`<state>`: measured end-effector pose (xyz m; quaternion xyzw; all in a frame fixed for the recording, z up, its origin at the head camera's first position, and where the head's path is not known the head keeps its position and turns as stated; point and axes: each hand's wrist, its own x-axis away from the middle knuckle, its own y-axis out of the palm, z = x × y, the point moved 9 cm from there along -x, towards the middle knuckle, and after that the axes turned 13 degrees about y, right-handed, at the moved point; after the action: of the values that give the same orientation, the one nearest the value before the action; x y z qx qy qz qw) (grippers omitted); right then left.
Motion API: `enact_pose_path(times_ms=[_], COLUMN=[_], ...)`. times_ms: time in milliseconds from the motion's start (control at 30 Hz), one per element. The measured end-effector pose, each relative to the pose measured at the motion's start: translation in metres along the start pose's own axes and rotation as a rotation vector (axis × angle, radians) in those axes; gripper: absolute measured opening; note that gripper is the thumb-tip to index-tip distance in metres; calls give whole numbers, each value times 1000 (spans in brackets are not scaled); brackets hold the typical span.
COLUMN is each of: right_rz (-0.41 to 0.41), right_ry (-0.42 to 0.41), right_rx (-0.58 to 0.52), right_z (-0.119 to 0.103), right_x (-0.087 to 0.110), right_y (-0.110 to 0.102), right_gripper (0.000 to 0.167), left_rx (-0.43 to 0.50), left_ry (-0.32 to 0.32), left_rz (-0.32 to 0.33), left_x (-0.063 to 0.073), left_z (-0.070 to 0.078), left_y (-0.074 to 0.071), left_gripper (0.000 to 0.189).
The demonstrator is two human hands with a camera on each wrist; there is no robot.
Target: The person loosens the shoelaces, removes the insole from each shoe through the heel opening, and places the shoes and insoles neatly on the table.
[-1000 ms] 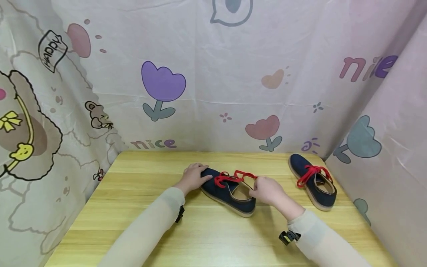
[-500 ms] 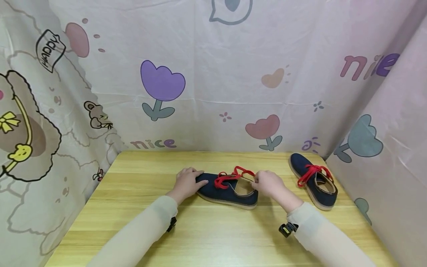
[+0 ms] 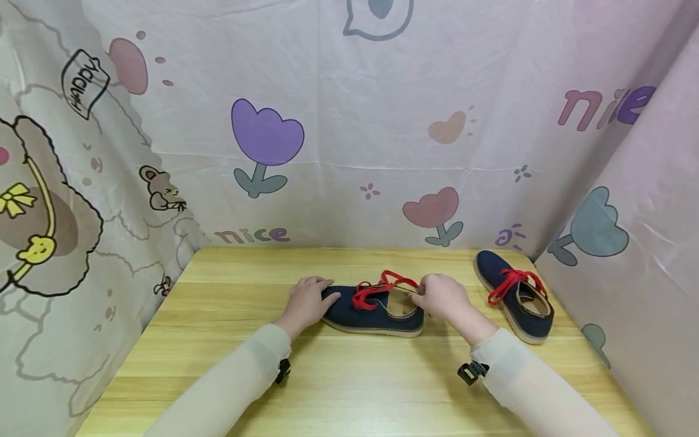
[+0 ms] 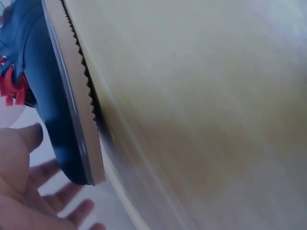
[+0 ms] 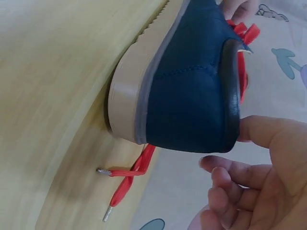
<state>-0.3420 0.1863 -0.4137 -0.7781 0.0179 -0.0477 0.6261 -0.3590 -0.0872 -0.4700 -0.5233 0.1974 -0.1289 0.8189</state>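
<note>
A navy shoe (image 3: 355,315) with red laces (image 3: 367,295) lies sole down on the wooden table, toe to the left. At its toe, my left hand (image 3: 306,301) holds it loosely, thumb over the near upper and fingers round the far side. My right hand (image 3: 443,297) holds the heel, its thumb at the padded collar and its fingers loosely bent behind. In the right wrist view two lace ends (image 5: 127,184) with metal tips lie on the table past the heel. The matching navy shoe (image 3: 513,297) stands to the right, its red lace tied in a bow.
The wooden table (image 3: 349,388) reaches back to a printed curtain (image 3: 349,121), which also hangs along both sides. The second shoe sits near the table's right edge. A dark wrist camera (image 3: 472,372) is strapped at my right cuff.
The shoe between my hands has turned so it lies nearly straight across, heel swung away from me. My left hand has shifted left with the toe. The other shoe has stayed put.
</note>
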Motion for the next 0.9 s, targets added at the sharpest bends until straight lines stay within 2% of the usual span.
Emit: enact_pose_path(times_ms=[133,333,633,900], right_rz=[-4,26,44,34], right_ry=[-4,-26,-45,-59], right_rx=[3,-6,-20,-20], right_z=[-1,-1,-2,-2], right_x=[1,0,-1,-1], right_y=[2,5,4,3], right_gripper=[27,22,24,23], left_rx=[46,61,64,93], left_ry=[27,32,8,13], left_rz=[-16,-30,-34,-38], left_x=[-2,1,2,4], left_z=[0,0,-6,-2], left_y=[1,0,2,2], left_gripper=[49,49,50,52])
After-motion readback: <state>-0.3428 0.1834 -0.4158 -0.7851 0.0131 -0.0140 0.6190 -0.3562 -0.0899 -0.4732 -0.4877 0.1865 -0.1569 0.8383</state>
